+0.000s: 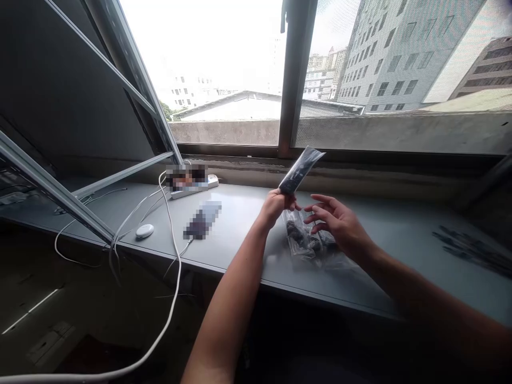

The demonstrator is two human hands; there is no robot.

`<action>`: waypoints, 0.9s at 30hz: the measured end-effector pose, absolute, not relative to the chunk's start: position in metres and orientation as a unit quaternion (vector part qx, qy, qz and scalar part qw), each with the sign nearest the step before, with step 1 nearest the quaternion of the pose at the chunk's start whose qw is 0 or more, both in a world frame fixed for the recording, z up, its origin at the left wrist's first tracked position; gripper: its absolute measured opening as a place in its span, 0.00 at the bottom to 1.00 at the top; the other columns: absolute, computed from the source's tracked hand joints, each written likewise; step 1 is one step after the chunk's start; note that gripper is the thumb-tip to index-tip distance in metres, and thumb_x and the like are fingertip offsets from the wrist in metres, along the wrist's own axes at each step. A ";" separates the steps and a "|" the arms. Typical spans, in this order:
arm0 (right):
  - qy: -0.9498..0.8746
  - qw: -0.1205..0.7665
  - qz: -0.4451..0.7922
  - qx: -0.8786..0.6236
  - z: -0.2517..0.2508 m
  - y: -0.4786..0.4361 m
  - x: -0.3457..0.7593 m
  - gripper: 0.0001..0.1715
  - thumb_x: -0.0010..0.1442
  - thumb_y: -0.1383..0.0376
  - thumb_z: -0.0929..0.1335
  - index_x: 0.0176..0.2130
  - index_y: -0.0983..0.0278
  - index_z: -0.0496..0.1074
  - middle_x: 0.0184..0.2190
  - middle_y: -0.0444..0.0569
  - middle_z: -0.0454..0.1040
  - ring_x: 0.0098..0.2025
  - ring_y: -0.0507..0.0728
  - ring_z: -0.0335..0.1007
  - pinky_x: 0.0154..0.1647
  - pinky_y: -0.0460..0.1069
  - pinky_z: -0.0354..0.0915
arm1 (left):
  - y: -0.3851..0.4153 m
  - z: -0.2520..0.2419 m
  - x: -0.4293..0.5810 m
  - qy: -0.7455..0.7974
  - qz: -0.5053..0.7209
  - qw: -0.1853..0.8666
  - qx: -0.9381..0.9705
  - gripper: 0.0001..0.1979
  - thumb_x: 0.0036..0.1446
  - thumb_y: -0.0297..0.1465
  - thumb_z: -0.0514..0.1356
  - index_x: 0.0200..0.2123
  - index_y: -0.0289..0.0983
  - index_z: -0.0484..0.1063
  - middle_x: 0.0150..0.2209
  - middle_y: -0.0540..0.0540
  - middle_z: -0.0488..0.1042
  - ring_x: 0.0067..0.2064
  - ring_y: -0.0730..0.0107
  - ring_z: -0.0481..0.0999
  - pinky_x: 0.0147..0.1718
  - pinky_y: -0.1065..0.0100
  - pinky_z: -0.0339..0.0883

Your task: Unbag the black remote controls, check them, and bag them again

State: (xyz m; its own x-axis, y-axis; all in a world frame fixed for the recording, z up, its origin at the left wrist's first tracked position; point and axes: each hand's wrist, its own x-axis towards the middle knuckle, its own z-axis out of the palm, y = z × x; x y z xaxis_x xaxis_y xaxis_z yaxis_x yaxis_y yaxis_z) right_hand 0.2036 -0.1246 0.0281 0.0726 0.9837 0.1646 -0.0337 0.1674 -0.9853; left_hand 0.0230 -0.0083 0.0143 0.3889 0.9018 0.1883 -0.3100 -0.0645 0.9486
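My left hand [277,205] is closed round the lower end of a narrow clear packet with something dark inside [301,169], holding it up and tilted to the right above the grey ledge [240,213]. My right hand [335,223] hovers just right of it, fingers spread and empty, above a crumpled clear plastic bag with dark pieces in it [310,240] that lies on the ledge.
A white power strip [192,186] with plugs sits at the back left of the ledge. White cables [173,250] trail from it over the front edge. A small white oval device [144,230] and a phone [202,220] lie nearby. Dark strips [472,248] rest at the far right. Metal frame bars [56,192] slant at left.
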 end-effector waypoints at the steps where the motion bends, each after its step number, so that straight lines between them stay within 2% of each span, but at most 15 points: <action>1: -0.517 0.567 0.444 -0.463 0.028 -0.125 0.203 0.32 0.67 0.51 0.82 0.63 0.59 0.77 0.51 0.54 0.86 0.43 0.62 0.86 0.32 0.52 0.84 | -0.009 0.014 0.023 0.270 0.477 0.626 0.554 0.08 0.41 0.30 0.59 0.28 0.37 0.74 0.22 0.46 0.72 0.30 0.61 0.82 0.39 0.62 0.72; 6: -0.529 0.565 0.431 -0.464 0.028 -0.125 0.204 0.34 0.67 0.46 0.82 0.63 0.57 0.77 0.52 0.54 0.85 0.47 0.65 0.86 0.35 0.55 0.85 | -0.009 0.011 0.025 0.257 0.465 0.605 0.593 0.04 0.41 0.31 0.58 0.20 0.39 0.72 0.20 0.46 0.70 0.29 0.64 0.78 0.38 0.63 0.69; 9: -0.540 0.570 0.422 -0.453 0.027 -0.123 0.204 0.36 0.66 0.45 0.82 0.64 0.57 0.77 0.56 0.56 0.84 0.54 0.68 0.85 0.43 0.59 0.87 | -0.009 0.010 0.026 0.250 0.458 0.596 0.610 0.06 0.42 0.31 0.59 0.17 0.39 0.71 0.20 0.46 0.70 0.30 0.64 0.77 0.38 0.63 0.67; 12: -0.550 0.571 0.419 -0.443 0.025 -0.122 0.205 0.37 0.66 0.43 0.82 0.65 0.56 0.77 0.59 0.57 0.83 0.58 0.70 0.84 0.50 0.63 0.87 | -0.009 0.009 0.027 0.253 0.460 0.596 0.607 0.06 0.42 0.31 0.59 0.17 0.39 0.70 0.20 0.47 0.69 0.31 0.64 0.77 0.39 0.62 0.68; 19: -0.559 0.549 0.423 -0.455 0.029 -0.126 0.204 0.38 0.67 0.44 0.81 0.66 0.57 0.77 0.60 0.59 0.84 0.60 0.71 0.83 0.55 0.66 0.85 | -0.005 0.007 0.027 0.230 0.528 0.570 0.586 0.08 0.47 0.31 0.59 0.17 0.40 0.68 0.22 0.47 0.71 0.35 0.65 0.78 0.44 0.63 0.70; 23: -0.584 0.547 0.419 -0.429 0.029 -0.126 0.202 0.37 0.66 0.42 0.82 0.65 0.56 0.79 0.64 0.58 0.83 0.65 0.72 0.81 0.65 0.68 0.79 | -0.006 0.004 0.029 0.240 0.479 0.546 0.644 0.09 0.48 0.30 0.59 0.18 0.39 0.71 0.23 0.47 0.74 0.31 0.69 0.74 0.38 0.66 0.67; 27: -0.591 0.546 0.376 -0.459 0.030 -0.126 0.202 0.35 0.67 0.41 0.81 0.65 0.54 0.82 0.58 0.53 0.87 0.69 0.73 0.78 0.74 0.69 0.69 | -0.010 -0.001 0.033 0.278 0.377 0.514 0.718 0.11 0.51 0.29 0.60 0.20 0.36 0.77 0.24 0.47 0.77 0.28 0.72 0.72 0.33 0.68 0.63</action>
State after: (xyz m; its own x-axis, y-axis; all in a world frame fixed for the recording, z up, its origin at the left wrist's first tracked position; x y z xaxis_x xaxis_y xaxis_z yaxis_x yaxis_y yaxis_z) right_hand 0.2019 -0.1257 0.0296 0.0182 0.9533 0.3014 0.1325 0.2965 -0.9458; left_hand 0.0325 -0.0098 -0.0006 0.5606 0.7873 0.2567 0.0110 -0.3170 0.9483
